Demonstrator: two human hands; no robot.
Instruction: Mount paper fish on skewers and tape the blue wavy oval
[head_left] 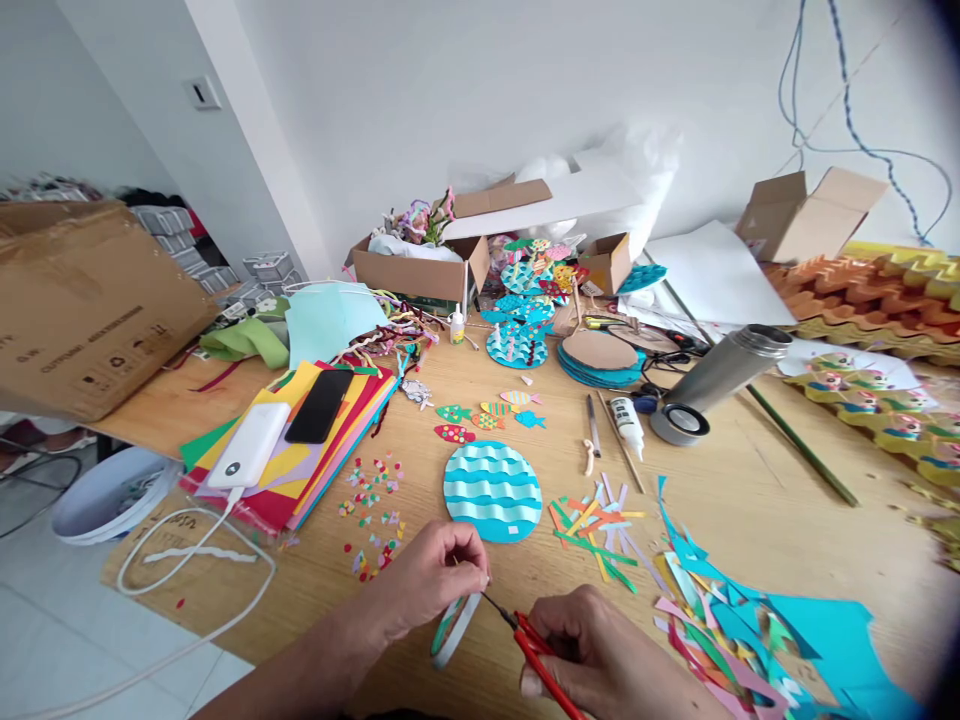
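Observation:
My left hand (429,578) pinches a white ring of tape (455,630) near the table's front edge, fingers closed on its top. Just to its right, my right hand (609,660) grips red-handled scissors (541,652), whose thin blades point at the tape where my left fingers hold it. A round blue disc with wavy stripes (493,490) lies just beyond both hands. Small coloured paper fish (487,415) lie behind the disc.
Coloured paper strips (594,525) and blue offcuts (757,620) lie to the right. A stack of coloured sheets (300,460) carries a phone (319,405) and a white power bank (250,445). A glue bottle (628,425), steel flask (720,385) and cardboard boxes (420,270) stand further back.

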